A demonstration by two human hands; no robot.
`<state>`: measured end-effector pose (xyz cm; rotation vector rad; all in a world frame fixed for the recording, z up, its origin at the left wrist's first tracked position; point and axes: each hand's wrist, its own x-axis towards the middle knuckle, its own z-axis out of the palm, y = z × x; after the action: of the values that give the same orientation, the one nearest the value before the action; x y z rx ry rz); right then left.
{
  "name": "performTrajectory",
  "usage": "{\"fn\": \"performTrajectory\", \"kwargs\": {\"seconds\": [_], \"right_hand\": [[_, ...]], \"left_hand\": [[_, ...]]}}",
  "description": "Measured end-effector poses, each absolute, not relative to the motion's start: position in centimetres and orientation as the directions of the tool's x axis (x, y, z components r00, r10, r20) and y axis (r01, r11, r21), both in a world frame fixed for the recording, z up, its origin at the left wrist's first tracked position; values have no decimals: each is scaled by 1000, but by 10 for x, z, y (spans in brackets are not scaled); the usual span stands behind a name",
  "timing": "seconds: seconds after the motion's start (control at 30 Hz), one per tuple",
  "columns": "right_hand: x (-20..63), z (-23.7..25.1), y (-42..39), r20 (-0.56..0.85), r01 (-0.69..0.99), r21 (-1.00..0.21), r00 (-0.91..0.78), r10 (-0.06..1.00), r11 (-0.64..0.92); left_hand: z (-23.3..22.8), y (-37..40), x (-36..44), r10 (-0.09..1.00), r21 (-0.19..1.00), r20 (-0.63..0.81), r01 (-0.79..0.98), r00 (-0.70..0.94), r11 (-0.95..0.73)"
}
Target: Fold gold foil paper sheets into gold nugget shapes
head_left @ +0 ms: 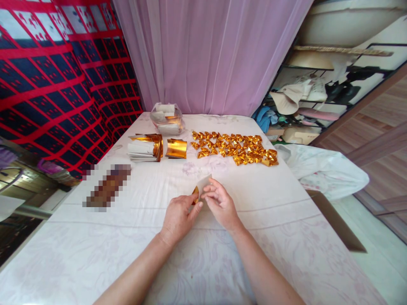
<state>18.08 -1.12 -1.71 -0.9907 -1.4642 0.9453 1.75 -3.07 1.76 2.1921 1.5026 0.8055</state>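
Note:
My left hand (182, 215) is closed on a sheet of gold foil paper (204, 182), gold on one face and pale on the other. The sheet is curled or partly folded and tilts up between both hands. My right hand (220, 205) is at the sheet's right side with bent fingers, thumb and fingertips pinching its edge. Beyond the hands lie many folded gold foil pieces (244, 148) in a loose cluster. To their left are a small stack of gold sheets (177, 149) and a larger stack of curved sheets (143, 150), pale sides showing.
A clear plastic bag (167, 118) with more sheets stands at the table's back left. A pixelated patch (108, 186) hides something on the left. White cloth covers the table (127, 245). A white plastic bag (330, 169) and shelves with shoes (318, 87) are on the right.

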Motion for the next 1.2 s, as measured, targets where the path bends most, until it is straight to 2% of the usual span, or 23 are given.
{"fn": "performTrajectory", "kwargs": {"seconds": [0.17, 0.23, 0.37, 0.47, 0.63, 0.8, 0.93, 1.03, 1.1, 1.2], "right_hand": [[180, -17, -13, 344, 104, -929, -108, 933, 355], [180, -16, -13, 342, 122, -927, -116, 932, 355], [189, -11, -11, 364, 233, -910, 58, 929, 342], [199, -7, -9, 347, 306, -906, 138, 927, 294], [204, -10, -12, 201, 294, -936, -10, 979, 195], [196, -17, -11, 83, 468, -883, 63, 995, 44], [193, -9, -9, -22, 748, -662, 42, 999, -46], [191, -1, -9, -58, 856, -513, 38, 998, -62], [189, 3, -8, -68, 878, -474, 37, 997, -65], [187, 5, -7, -78, 898, -436, 30, 997, -61]], "left_hand": [[12, -29, 17, 964, 682, 211, 681, 164, -266], [11, -27, 16, 983, 775, 161, 606, 84, -179], [9, -24, 12, 996, 921, 84, 384, -36, -64], [9, -21, 11, 999, 951, 44, 307, -10, -39], [6, -20, 12, 997, 966, -63, 252, 53, 47], [0, -21, 8, 987, 920, -146, 376, 62, 112], [7, -21, 2, 987, 831, -159, 541, 11, 128], [15, -22, 0, 993, 652, -112, 753, -23, 91], [17, -22, 0, 995, 559, -11, 826, 94, -72], [14, -21, 2, 893, 489, 171, 751, 417, -445]]}}
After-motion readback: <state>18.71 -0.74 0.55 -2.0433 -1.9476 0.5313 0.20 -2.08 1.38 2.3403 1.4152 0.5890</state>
